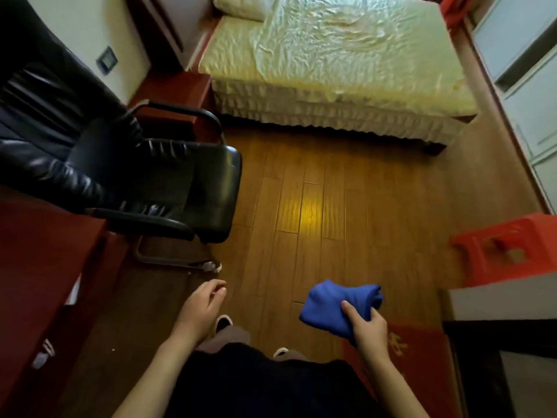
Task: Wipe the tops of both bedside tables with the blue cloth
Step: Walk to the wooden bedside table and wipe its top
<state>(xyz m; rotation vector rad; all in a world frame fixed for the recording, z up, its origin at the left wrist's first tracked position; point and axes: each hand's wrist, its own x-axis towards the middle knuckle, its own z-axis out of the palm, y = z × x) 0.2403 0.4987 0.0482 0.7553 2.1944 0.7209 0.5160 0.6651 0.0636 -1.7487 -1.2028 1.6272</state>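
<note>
Right hand (369,327), lower right of centre: fingers closed around the bunched blue cloth (337,306), thumb pressed on top of the fabric. Cloth is folded into a thick wad, held in the air above the wooden floor (331,206); most of it projects up and to the left of the hand.

Left hand (200,309), lower centre-left: empty, fingers loosely curled, thumb and forefinger tips close together, nothing between them. Hands well apart from each other.

Bottom of the frame: dark clothing on the person's body, two shoe tips showing just above it between the forearms.

Left half of the frame: black leather armchair (120,164) with metal armrests and sled base, standing on the floor. Behind it, beside the bed, one dark red bedside table (177,89), upper left of centre; its top is partly hidden by the chair arm. A second bedside table cannot be made out with certainty.

Top centre to upper right: bed (331,64) with a pale yellow crumpled cover and a pillow at the top left corner.

Right edge, mid height: red plastic stool (506,248). Lower right: red mat (422,357) with yellow marking, under the right forearm. Far left, lower: dark red cabinet (45,267).
</note>
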